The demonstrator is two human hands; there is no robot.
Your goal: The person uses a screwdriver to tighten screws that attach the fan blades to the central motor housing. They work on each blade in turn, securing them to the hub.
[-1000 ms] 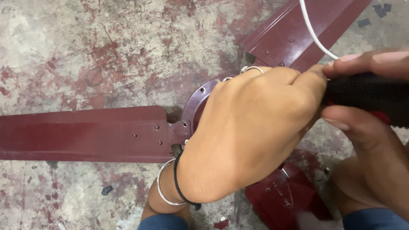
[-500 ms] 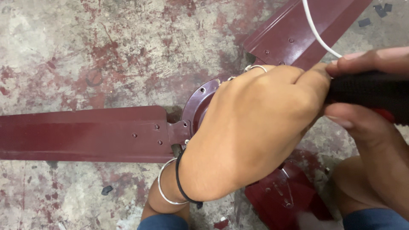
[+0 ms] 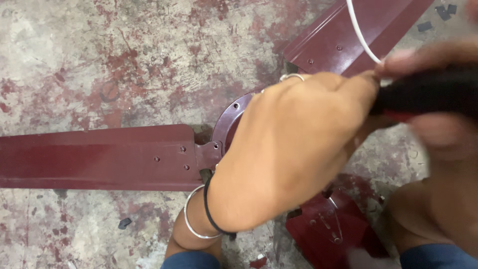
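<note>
A dark red ceiling fan lies on the floor, its hub (image 3: 230, 119) mostly hidden under my left hand (image 3: 294, 154). That hand rests on the hub, fingers curled, with a ring, a silver bangle and a black band at the wrist. What it grips underneath cannot be seen. My right hand (image 3: 438, 124), blurred at the right edge, holds a tool with a thick black handle (image 3: 428, 92) pointed toward the hub. One blade (image 3: 94, 157) reaches left, another blade (image 3: 358, 35) goes up to the right, and a third blade (image 3: 333, 226) shows below.
The floor (image 3: 124, 60) is worn concrete stained with red paint. A white wire (image 3: 359, 32) crosses the upper right blade. Small dark scraps (image 3: 124, 222) lie on the floor. My knee (image 3: 423, 219) is at the lower right.
My right hand and the black handle have shifted slightly and are now blurred by motion. My left hand stays on the hub.
</note>
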